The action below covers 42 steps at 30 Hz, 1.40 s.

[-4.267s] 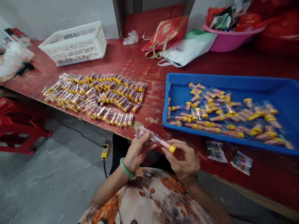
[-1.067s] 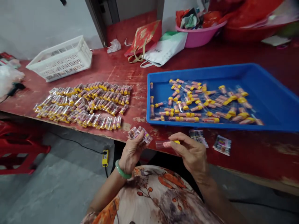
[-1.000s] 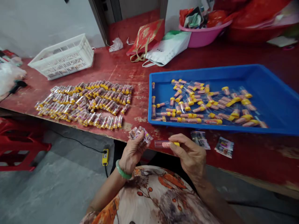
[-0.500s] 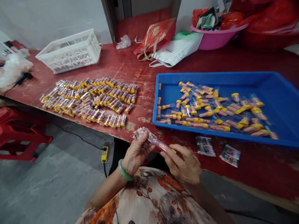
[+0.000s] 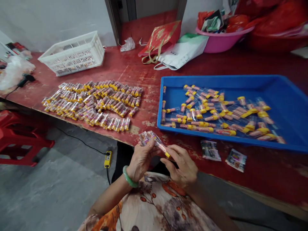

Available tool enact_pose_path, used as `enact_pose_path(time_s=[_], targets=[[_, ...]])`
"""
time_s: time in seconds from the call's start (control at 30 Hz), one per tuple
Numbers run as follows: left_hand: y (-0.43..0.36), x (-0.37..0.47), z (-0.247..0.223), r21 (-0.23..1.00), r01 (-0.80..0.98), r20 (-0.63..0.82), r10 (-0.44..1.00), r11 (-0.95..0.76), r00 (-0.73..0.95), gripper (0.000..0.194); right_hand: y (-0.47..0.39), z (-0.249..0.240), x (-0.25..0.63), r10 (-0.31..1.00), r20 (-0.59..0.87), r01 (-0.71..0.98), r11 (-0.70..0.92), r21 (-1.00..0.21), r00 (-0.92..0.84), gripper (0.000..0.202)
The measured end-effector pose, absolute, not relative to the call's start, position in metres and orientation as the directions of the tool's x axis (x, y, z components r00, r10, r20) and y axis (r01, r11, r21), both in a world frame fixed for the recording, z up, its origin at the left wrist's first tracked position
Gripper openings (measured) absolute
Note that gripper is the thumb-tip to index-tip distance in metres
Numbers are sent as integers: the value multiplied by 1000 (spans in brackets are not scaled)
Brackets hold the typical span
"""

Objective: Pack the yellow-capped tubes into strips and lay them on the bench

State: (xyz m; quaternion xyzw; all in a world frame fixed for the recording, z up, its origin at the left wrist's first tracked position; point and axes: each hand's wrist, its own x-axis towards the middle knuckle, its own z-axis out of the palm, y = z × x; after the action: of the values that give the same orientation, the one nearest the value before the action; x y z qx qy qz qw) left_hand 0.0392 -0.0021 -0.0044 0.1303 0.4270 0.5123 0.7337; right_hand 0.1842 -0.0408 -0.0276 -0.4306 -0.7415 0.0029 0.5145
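Note:
My left hand [image 5: 141,158], with a green bangle at the wrist, holds a small bunch of printed wrappers [image 5: 145,137] and steadies a clear tube [image 5: 160,146] with a yellow cap. My right hand [image 5: 181,162] grips the capped end of that tube. Both hands are at the near edge of the red table [image 5: 139,69], over my lap. A blue tray [image 5: 284,96] to the right holds several yellow-capped tubes. On the left of the table lie rows of wrapped tubes [image 5: 96,102].
Two printed packets [image 5: 211,150] lie on the table just in front of the tray. A white slotted basket [image 5: 74,53] stands at the back left. Bags and a pink basin [image 5: 222,40] crowd the back. A red stool [image 5: 16,134] and a cable with a yellow switch [image 5: 107,155] are on the floor.
A second ago my hands were apart, with the tube only in the right. Now the tube has moved left into the wrappers in my left hand, and my hands touch.

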Motion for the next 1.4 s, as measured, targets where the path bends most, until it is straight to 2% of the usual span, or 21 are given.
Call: enact_pose_path(time_s=[0.03,0.1,0.33,0.57,0.73,1.03,1.23,1.4], targets=[[-2,38,-4,637,-640,-481,870,430,106,32,-40,-29,184,692,716,541,637,-549,-88,42],[-2,35,-2,649,-634,-459,881,421,115,30,-37,-30,184,747,657,432,628,-647,-102,41],[-6,36,7,634,-581,-442,856,510,269,27,-25,-19,183,814,581,377,533,-758,18,30],[-11,39,11,647,-529,-473,834,549,286,35,-20,-9,179,867,489,305,442,-844,96,25],[-14,37,10,651,-487,-493,812,582,312,39,-26,-8,176,882,464,339,413,-845,82,29],[-11,33,5,627,-519,-468,813,581,345,36,-28,-10,184,842,540,409,491,-769,4,25],[-11,32,7,619,-516,-467,806,592,364,37,-35,-12,183,743,669,483,584,-653,6,27],[-12,32,8,611,-521,-455,803,596,386,40,-38,-12,185,712,701,548,605,-577,-48,30]])
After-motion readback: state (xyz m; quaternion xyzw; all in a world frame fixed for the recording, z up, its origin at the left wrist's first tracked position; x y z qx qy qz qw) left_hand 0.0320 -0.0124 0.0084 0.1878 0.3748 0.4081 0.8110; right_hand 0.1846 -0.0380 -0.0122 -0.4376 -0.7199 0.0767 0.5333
